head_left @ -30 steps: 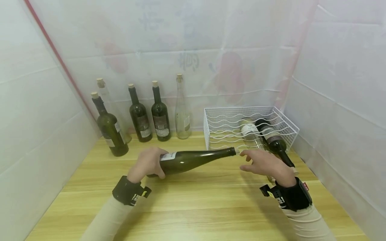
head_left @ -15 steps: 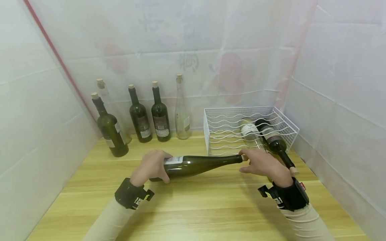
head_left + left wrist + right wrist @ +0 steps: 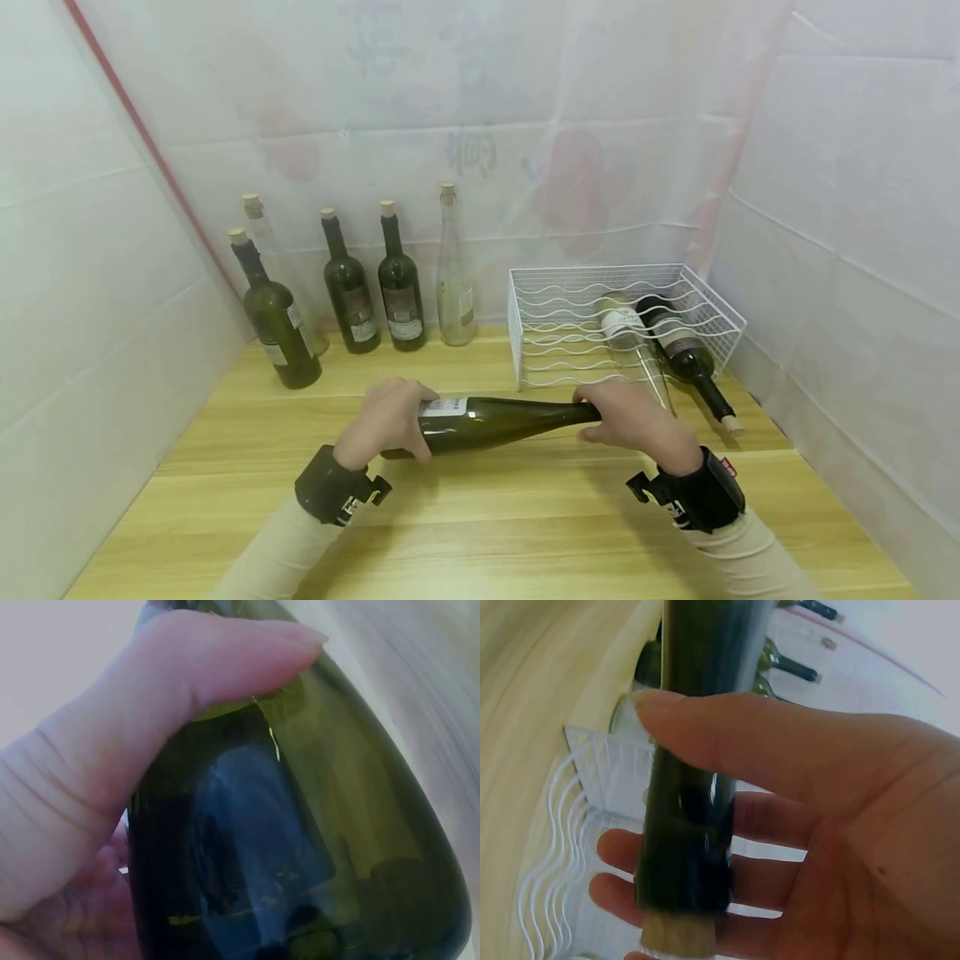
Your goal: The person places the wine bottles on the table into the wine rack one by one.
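A dark green wine bottle (image 3: 495, 423) lies sideways above the table, its neck pointing right. The left hand (image 3: 386, 418) grips its lower body, thumb on the near side. In the left wrist view the left thumb (image 3: 217, 660) presses against the green glass (image 3: 300, 825). The right hand (image 3: 630, 419) holds the neck, with thumb and fingers curled around it. In the right wrist view the bottle's neck (image 3: 690, 825) passes between thumb and fingers, and a cork (image 3: 679, 935) shows at its end. The head view hides that cork behind the right hand.
A white wire wine rack (image 3: 555, 333) stands at the back right. In it lie a clear bottle (image 3: 622, 321) and a dark bottle (image 3: 686, 354), necks toward the front. Several corked bottles stand along the back left, including a green one (image 3: 279, 325) and a clear one (image 3: 454, 283).
The left hand and bottle have moved right and slightly toward the person, and the bottle has become more level. The right hand has moved left from the cork end and taken hold of the neck.
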{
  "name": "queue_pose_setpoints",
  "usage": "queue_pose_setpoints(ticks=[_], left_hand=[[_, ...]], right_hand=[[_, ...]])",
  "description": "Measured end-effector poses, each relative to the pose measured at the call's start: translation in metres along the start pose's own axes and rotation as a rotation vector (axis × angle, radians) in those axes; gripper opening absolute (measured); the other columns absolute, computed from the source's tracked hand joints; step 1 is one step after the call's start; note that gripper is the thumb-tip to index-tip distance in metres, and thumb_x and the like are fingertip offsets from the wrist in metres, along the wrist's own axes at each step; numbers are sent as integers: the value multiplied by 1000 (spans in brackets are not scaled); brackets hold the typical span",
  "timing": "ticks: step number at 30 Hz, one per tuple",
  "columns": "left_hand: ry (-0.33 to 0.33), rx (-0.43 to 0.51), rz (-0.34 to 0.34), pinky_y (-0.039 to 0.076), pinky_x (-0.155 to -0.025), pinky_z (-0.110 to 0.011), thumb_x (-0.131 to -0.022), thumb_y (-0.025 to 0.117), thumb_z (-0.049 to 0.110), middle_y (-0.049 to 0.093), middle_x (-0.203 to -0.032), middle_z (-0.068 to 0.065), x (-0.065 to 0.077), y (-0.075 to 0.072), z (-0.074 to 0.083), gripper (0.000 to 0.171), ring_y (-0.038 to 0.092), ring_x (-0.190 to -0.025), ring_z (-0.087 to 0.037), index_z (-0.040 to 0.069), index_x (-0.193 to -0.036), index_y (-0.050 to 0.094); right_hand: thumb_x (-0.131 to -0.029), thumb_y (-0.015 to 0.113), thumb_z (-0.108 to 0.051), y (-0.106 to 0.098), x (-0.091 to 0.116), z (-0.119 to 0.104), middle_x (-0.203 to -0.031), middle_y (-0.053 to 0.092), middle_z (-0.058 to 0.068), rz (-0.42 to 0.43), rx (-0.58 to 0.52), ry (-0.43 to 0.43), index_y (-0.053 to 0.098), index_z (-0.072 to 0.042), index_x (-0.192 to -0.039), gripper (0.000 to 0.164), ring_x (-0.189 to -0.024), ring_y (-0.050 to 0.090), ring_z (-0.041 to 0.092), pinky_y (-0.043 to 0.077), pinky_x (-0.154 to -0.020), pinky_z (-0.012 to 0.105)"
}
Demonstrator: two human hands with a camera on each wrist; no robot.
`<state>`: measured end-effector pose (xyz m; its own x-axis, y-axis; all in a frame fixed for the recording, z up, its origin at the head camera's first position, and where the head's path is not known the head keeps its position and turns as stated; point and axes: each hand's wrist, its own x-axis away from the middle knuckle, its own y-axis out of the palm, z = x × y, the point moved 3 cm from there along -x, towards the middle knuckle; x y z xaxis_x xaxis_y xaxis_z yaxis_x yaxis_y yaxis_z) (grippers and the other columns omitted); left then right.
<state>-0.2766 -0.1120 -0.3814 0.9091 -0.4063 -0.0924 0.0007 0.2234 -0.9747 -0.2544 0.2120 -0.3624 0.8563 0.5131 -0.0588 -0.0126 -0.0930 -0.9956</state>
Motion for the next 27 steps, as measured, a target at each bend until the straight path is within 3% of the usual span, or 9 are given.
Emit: queue_pose_setpoints(ticks=[6,13,17,27], left_hand=[[16,16,-6,40,-52,-29,-41,103,29,68,-74,13,2,0,6,62,53,-65,-11,26,-98,80],[22,16,-13,40,-54,-30,-41,104,30,68,-74,13,3,0,8,59,53,-64,-12,26,-95,80],[23,27,-22,39,-53,-31,-42,104,30,68,-74,12,4,3,7,58,53,-64,-12,24,-95,80],[14,49,-45,40,-55,-31,-44,103,30,66,-72,13,4,4,8,53,54,-64,-12,25,-91,78]], right_hand=[[-81,87,-29,12,-6,-11,-93,71,2,-4,28,-33,70,-11,-113,40,-82,67,24,52,-68,36],[-81,87,-30,23,-10,-14,-75,59,-2,-18,100,-3,62,-15,-92,31,-68,55,17,39,-58,31],[-84,85,-31,30,-11,-14,-73,54,-3,-31,102,-9,60,-16,-89,30,-66,50,15,35,-58,29],[-80,87,-29,41,-20,-7,-69,57,-1,65,185,-65,61,-15,-82,30,-61,53,15,39,-54,28]])
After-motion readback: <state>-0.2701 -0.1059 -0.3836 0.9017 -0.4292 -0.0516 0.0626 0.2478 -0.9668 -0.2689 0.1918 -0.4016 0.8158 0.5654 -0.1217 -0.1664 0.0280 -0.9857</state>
